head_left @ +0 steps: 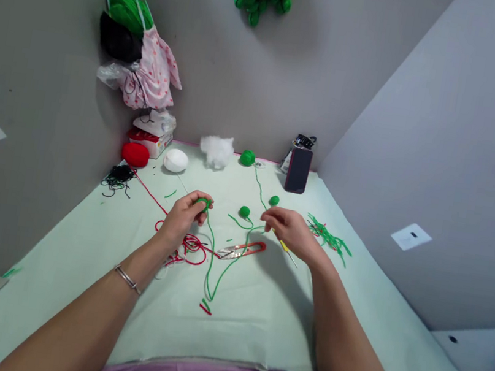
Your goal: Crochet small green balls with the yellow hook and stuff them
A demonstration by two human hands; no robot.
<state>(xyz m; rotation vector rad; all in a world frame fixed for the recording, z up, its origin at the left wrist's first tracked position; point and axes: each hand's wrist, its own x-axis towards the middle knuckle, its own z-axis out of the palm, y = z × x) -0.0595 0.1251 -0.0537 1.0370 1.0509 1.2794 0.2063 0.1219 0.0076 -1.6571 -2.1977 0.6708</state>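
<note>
My left hand (184, 216) is closed in a pinch on a small green crocheted piece (204, 203), from which a green yarn strand (212, 267) hangs down to the pale green table cloth (80, 247). My right hand (290, 229) is closed round a yellow-handled crochet hook (287, 248) and pinches the same green strand near its fingertips. Red-handled thread snips (242, 250) lie on the cloth between my hands. Two small green balls (244, 212) rest just beyond them.
A tangle of red yarn (189, 248) lies under my left hand. At the back stand a red yarn ball (135, 154), a white ball (175, 160), white stuffing (217, 150), a green yarn ball (247, 157) and a dark box (299, 169). Green scraps (328, 236) lie at the right.
</note>
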